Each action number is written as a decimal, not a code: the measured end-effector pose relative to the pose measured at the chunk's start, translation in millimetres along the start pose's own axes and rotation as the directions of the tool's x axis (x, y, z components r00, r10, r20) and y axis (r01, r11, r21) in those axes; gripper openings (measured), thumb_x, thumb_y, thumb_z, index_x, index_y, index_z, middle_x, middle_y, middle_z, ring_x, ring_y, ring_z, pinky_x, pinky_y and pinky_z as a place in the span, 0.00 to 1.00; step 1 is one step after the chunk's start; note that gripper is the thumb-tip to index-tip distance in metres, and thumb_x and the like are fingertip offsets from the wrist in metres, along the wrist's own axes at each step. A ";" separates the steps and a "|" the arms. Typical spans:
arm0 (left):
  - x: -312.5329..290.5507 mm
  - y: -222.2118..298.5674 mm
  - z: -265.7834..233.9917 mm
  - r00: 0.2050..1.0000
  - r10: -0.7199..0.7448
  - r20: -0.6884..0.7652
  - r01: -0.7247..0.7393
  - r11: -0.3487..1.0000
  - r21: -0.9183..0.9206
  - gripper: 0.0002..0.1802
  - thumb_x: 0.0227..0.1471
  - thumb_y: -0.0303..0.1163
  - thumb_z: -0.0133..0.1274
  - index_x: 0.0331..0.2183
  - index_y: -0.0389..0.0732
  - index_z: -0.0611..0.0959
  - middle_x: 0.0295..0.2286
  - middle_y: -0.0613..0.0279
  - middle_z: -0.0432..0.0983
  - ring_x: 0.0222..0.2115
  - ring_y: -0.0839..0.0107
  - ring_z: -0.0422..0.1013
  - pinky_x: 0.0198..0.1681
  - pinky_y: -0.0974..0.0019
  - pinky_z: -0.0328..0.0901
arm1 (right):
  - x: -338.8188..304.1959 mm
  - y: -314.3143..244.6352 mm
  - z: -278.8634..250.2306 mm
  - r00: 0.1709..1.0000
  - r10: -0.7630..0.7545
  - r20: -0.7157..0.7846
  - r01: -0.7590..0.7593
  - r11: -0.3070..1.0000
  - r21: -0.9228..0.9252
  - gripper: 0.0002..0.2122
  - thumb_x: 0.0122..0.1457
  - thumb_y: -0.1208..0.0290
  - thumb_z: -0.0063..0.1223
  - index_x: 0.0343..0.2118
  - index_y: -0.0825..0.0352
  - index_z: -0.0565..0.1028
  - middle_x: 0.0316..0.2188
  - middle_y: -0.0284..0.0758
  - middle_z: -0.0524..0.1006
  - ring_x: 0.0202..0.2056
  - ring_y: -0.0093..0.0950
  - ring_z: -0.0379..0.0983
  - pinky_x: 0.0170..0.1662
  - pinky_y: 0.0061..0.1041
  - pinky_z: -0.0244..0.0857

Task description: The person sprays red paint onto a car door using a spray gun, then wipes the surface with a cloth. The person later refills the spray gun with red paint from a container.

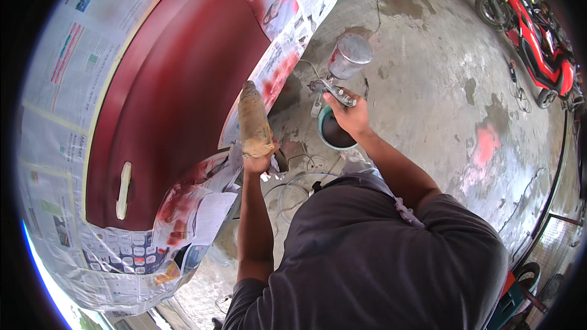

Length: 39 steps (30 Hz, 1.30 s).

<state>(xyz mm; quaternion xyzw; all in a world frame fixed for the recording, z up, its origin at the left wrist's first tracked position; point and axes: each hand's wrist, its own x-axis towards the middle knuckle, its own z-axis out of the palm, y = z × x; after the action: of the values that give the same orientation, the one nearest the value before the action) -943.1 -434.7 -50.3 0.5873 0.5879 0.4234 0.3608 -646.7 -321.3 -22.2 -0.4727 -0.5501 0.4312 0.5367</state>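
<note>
Daylight burns white at my near left; pale glare streaks the floor (428, 140) on my right; edges bend into black.

Left hand (259, 162): is partly hiding behind the brown bottle-shaped object (254, 121).
Bucket (321, 132), two o'clock: is partly hiding beneath the right hand (353, 113).
Shirt (379, 263), five o'clock: is running off the lower edge.

red motorcycle (532, 43), upper right | stained concrete floor (422, 98) | pink patch (487, 146), right | teal bucket (322, 127), dark inside
</note>
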 end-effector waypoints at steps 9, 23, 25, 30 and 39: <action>30.5 37.1 44.8 0.989 -0.053 -0.142 0.063 0.996 0.066 0.11 0.46 0.25 0.63 0.35 0.38 0.81 0.29 0.62 0.80 0.31 0.69 0.76 0.36 0.64 0.70 | 78.1 19.6 9.8 0.994 0.074 0.077 -0.084 0.988 0.132 0.17 0.63 0.63 0.63 0.49 0.70 0.80 0.30 0.30 0.82 0.31 0.15 0.74 0.36 0.19 0.68; -0.4 83.4 47.1 0.925 -0.168 -0.340 0.137 0.984 -0.114 0.13 0.50 0.39 0.65 0.31 0.41 0.81 0.27 0.66 0.76 0.30 0.72 0.73 0.33 0.66 0.67 | 146.4 26.3 45.1 0.968 0.008 0.253 -0.056 0.981 0.186 0.16 0.64 0.62 0.61 0.46 0.70 0.80 0.33 0.37 0.83 0.34 0.21 0.77 0.39 0.25 0.70; 3.2 89.1 47.9 0.932 -0.157 -0.325 0.118 0.984 -0.134 0.12 0.50 0.38 0.65 0.31 0.41 0.81 0.28 0.66 0.76 0.30 0.71 0.73 0.34 0.66 0.67 | 164.2 31.8 41.8 0.969 0.060 0.241 -0.077 0.995 0.061 0.16 0.64 0.60 0.60 0.44 0.70 0.78 0.32 0.40 0.82 0.34 0.24 0.77 0.39 0.29 0.70; 1.9 92.9 49.1 0.940 -0.113 -0.322 0.036 0.971 -0.235 0.16 0.47 0.30 0.68 0.39 0.39 0.82 0.32 0.64 0.79 0.30 0.71 0.75 0.33 0.65 0.71 | 204.9 44.2 44.1 0.993 -0.086 0.077 0.079 0.993 0.085 0.13 0.65 0.61 0.59 0.42 0.67 0.76 0.28 0.31 0.77 0.29 0.20 0.70 0.34 0.24 0.65; -10.3 99.4 9.4 0.971 0.021 -0.238 -0.061 0.985 -0.162 0.16 0.47 0.29 0.66 0.39 0.39 0.81 0.31 0.64 0.78 0.33 0.72 0.74 0.38 0.64 0.69 | 212.9 -9.9 39.5 0.981 0.167 0.094 -0.175 0.981 0.083 0.15 0.67 0.59 0.56 0.44 0.67 0.73 0.28 0.28 0.75 0.29 0.18 0.69 0.33 0.21 0.64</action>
<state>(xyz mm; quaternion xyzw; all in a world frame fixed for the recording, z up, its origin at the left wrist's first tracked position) -895.7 -449.0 37.0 0.5124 0.5763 0.5456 0.3282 -681.7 -112.5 24.4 -0.4742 -0.5100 0.5203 0.4943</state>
